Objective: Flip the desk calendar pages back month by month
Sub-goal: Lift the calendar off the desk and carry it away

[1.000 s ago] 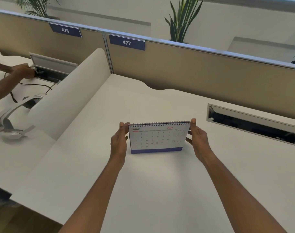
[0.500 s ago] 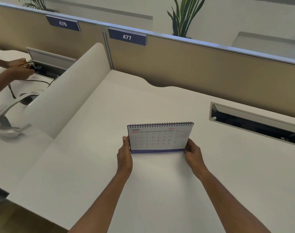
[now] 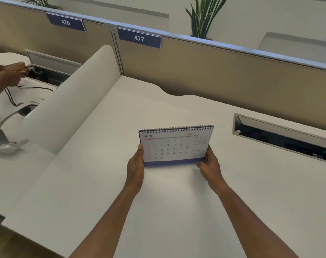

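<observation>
Calendar stands on the white surface between the two hands, open at June, with the left hand's grip pinching its lower left edge and the right hand's grip pinching its lower right corner. With both grips low on the base, lifting one page over the spiral could likely drag several sheets together, or tip the stand backward.
</observation>
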